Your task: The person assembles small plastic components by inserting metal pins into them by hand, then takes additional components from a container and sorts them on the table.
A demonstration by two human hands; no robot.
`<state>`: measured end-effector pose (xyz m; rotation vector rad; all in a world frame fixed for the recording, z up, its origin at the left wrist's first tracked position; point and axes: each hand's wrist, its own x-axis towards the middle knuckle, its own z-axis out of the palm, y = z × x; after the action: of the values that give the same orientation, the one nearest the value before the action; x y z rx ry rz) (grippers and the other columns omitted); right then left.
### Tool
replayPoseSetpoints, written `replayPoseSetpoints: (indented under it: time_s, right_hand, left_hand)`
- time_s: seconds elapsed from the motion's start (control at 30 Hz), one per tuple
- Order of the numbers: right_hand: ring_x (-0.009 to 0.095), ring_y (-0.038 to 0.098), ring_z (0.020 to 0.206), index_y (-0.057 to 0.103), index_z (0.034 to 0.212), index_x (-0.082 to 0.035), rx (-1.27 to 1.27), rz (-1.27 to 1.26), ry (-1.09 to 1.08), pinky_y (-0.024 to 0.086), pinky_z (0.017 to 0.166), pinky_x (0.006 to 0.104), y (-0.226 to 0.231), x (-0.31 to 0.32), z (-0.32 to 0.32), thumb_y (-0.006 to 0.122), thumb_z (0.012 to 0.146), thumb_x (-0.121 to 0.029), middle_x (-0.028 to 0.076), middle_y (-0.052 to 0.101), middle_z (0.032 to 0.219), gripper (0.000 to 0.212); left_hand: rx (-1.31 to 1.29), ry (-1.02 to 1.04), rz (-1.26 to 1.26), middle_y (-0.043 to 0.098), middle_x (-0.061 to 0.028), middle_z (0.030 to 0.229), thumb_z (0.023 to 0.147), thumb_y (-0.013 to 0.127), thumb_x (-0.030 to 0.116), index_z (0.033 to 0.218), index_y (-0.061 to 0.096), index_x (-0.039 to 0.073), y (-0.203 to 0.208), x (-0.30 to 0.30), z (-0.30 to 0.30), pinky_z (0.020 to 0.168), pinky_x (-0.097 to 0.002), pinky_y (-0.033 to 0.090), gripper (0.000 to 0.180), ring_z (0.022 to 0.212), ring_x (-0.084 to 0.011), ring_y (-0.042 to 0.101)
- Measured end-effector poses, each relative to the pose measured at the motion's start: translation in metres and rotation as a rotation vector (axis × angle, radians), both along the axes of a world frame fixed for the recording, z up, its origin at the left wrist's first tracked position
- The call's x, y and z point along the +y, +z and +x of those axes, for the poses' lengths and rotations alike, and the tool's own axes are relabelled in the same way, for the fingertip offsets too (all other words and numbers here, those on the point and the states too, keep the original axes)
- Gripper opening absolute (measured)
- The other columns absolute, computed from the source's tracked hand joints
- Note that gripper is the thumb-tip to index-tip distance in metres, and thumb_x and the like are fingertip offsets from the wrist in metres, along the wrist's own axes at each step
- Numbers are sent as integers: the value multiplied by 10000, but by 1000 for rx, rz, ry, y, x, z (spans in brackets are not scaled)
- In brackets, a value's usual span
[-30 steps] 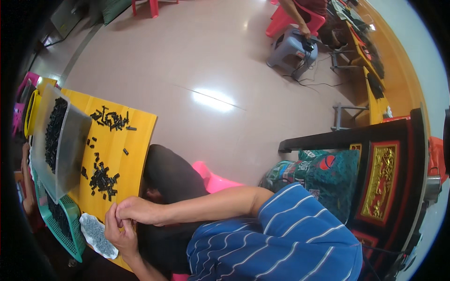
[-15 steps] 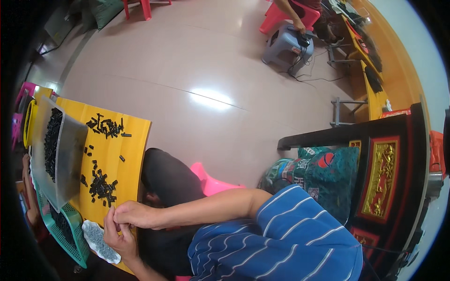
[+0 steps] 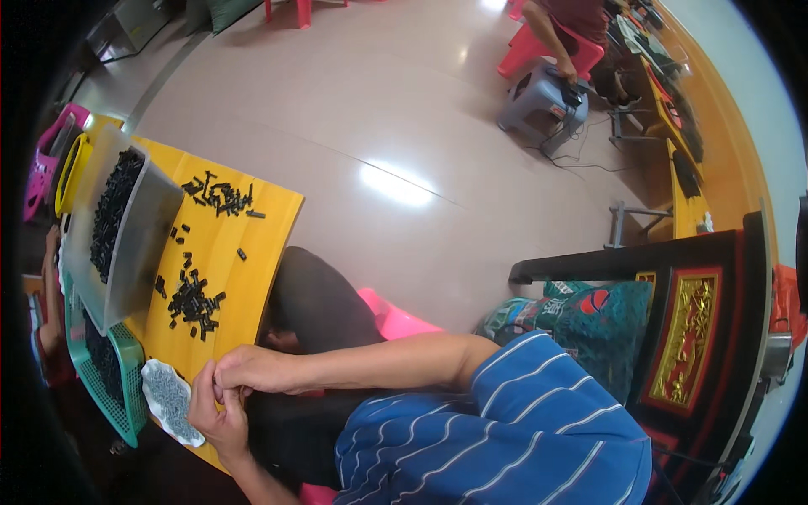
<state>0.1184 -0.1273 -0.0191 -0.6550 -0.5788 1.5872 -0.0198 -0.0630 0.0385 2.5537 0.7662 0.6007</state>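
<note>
Both hands meet at the near edge of a yellow wooden table (image 3: 252, 261). My right hand (image 3: 257, 369) is closed in a pinch, its fingertips pressed against those of my left hand (image 3: 220, 421). My left hand is closed too, with thumb and fingers bent together. Whatever sits between the fingertips is hidden or too small to name. Just beyond them lies a pile of short black cylindrical parts (image 3: 194, 303). A white scalloped dish (image 3: 153, 374) of small grey metal pieces stands beside my left hand.
A translucent bin (image 3: 139, 252) of black parts and a green basket (image 3: 130, 396) stand along the table's left side. More black parts (image 3: 220, 195) lie at its far end. A co-worker's hand (image 3: 567, 71) rests at a grey stool (image 3: 539, 105), with cables on the floor.
The view has shifted, so the table and bins appear higher and farther right. My hands stay pressed together at the table edge.
</note>
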Motion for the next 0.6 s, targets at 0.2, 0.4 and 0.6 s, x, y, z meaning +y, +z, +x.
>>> replayPoseSetpoints:
  time_s: [0.2, 0.4, 0.6]
  right_hand:
    - [96, 589, 796, 706, 876, -64, 2, 21, 36, 472, 692, 278, 0, 0, -5, 570, 903, -233, 1, 677, 862, 219]
    - [87, 591, 820, 709, 908, -88, -6, 32, 101, 463, 714, 263, -6, -1, 0, 567, 951, -272, -17, 686, 906, 236]
    - [81, 594, 811, 707, 930, -82, -38, -8, 92, 456, 709, 252, -4, -3, -3, 568, 962, -275, -9, 688, 901, 240]
  left_hand:
    - [-7, 48, 13, 687, -188, 1015, 825, 694, -5, 1138, 649, -54, 3, -7, -10, 811, -366, 521, 320, 909, -315, 680]
    - [-119, 124, -97, 682, -143, 994, 798, 739, -23, 1272, 618, -11, 6, -21, -7, 747, -337, 531, 489, 841, -236, 671]
    - [-89, 87, -78, 682, -143, 1004, 801, 741, -15, 1183, 633, -12, 4, -15, -19, 696, -319, 527, 397, 814, -240, 668]
